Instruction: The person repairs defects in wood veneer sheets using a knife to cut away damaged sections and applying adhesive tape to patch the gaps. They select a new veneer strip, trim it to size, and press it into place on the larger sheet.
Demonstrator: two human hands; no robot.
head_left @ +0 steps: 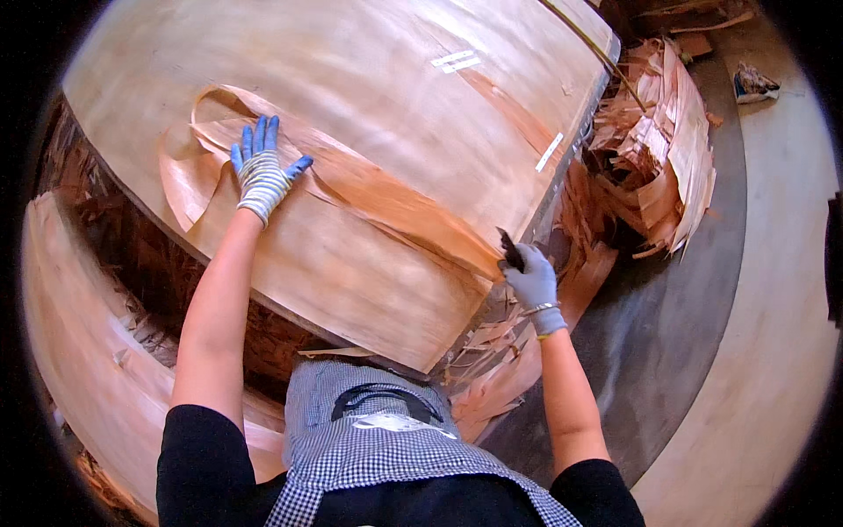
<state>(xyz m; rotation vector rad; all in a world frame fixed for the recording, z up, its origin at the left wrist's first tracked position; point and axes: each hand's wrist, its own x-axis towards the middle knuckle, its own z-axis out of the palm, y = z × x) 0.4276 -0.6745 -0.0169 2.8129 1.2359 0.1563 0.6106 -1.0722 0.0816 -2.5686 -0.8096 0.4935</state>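
A wide, pale wood veneer sheet [351, 79] lies across the work surface in front of me. On it rests a long, curled strip of thin orange-brown veneer [386, 198], twisted and looped at its left end. My left hand [263, 174], in a striped glove with blue fingertips, presses flat on that strip near the loop, fingers spread. At the strip's other end, by the sheet's right edge, my right hand [534, 283] wears a grey-blue glove. Its fingers are closed around a small black knife [507, 246] that points up and away from me; the grip is partly hidden.
Torn veneer scraps [654, 149] are heaped on the floor beyond the right edge, with more beside my right forearm. A large curved stack of veneer [97, 325] stands at the left. White tape pieces [550, 152] stick to the sheet. A thin stick [588, 39] leans at the far right.
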